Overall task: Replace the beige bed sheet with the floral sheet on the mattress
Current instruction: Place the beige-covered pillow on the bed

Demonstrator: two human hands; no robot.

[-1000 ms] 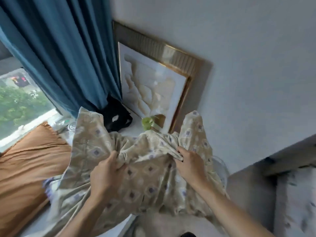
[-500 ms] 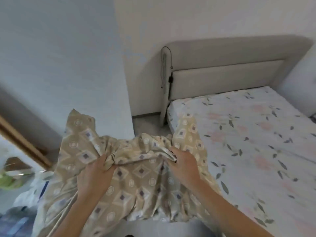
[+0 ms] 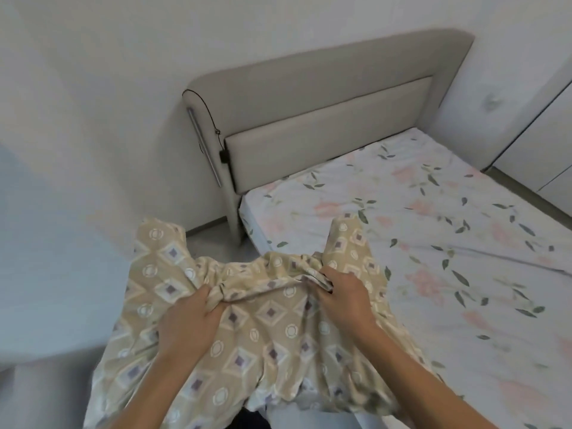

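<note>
The floral sheet [image 3: 433, 243] is seen spread over the mattress [image 3: 247, 212], reaching up to the grey headboard [image 3: 325, 119] and lying mostly flat, with a few long creases running across it on the right. The beige bed sheet [image 3: 263, 335], patterned with diamonds and circles, is off the mattress and is held up in a bunch in front of the person, beside the near corner of the bed, its lower part hanging down toward the floor. The left hand [image 3: 185, 329] is closed around a gathered fold at the upper edge of the beige cloth, and the right hand [image 3: 346, 298] pinches another gathered fold of the same edge, so both grips are pressed on fabric with the 2 hands held apart. The swap is judged to be nearly complete: the old sheet has been removed and the new 1 covers the visible top. What appears left is setting the beige sheet aside and, perhaps, smoothing the creases; whether the floral sheet is tucked at the far and near edges cannot be told.
</note>
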